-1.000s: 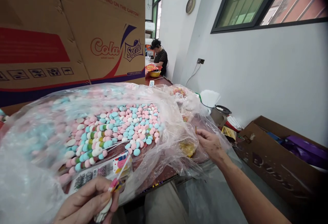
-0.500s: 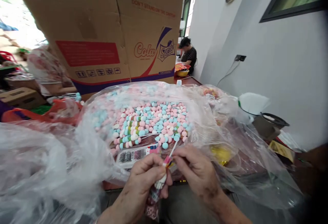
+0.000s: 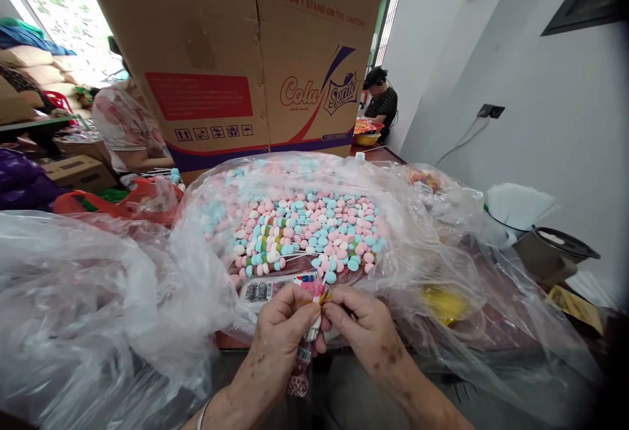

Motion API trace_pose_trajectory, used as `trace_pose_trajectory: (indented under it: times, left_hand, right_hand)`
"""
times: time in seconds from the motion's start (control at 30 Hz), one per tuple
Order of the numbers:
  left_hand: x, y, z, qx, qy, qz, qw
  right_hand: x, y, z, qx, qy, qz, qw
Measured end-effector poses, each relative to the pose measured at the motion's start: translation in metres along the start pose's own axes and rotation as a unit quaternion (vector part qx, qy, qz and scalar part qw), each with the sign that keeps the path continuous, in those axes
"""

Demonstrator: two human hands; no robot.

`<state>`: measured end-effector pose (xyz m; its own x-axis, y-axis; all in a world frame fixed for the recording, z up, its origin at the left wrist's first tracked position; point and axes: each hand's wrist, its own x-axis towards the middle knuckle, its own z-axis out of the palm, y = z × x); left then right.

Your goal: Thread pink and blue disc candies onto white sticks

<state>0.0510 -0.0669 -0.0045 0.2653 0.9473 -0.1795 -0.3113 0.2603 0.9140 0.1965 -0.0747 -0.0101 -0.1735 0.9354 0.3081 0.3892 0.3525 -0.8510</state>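
My left hand [image 3: 282, 328] is closed round the gathered neck of a small printed candy packet [image 3: 301, 371], whose clear lower end hangs below the fingers. Beside it my right hand [image 3: 366, 325] pinches a yellow tie [image 3: 324, 297] at the packet's neck, and the fingertips of both hands nearly meet. A white stick rises from the pink top of the packet. Just beyond the hands, pink, blue and white candies [image 3: 319, 240] lie in a large clear plastic bag, some threaded in rows on sticks. A flat printed wrapper [image 3: 265, 290] lies by my left hand.
A large cardboard carton [image 3: 216, 43] stands behind the candies. Crumpled clear plastic [image 3: 98, 312] covers the left side. At right are a gold packet [image 3: 445, 304] and a dark lidded container [image 3: 553, 253]. One person [image 3: 381, 102] sits at the back; another [image 3: 128, 122] is partly behind the carton.
The view has turned left, so the scene sits further right. My right fingers have moved closer to the left fingertips at the packet's neck, and the stick shows less.
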Motion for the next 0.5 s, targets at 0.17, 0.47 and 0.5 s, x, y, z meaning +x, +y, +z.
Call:
trace_pose_trajectory:
  times: [0.17,0.47,0.5]
  left_hand:
    - [0.011,0.010,-0.005,0.124,-0.022,-0.004,0.992]
    - [0.023,0.055,-0.012,0.313,-0.314,-0.209,0.871]
    - [0.022,0.055,-0.012,0.318,-0.317,-0.211,0.868]
  right_hand:
    - [0.000,0.004,-0.008,-0.335,0.090,-0.337,0.875]
    - [0.010,-0.018,-0.029,-0.353,-0.170,-0.456,0.799]
    - [0.009,-0.019,-0.028,-0.355,-0.155,-0.451,0.804]
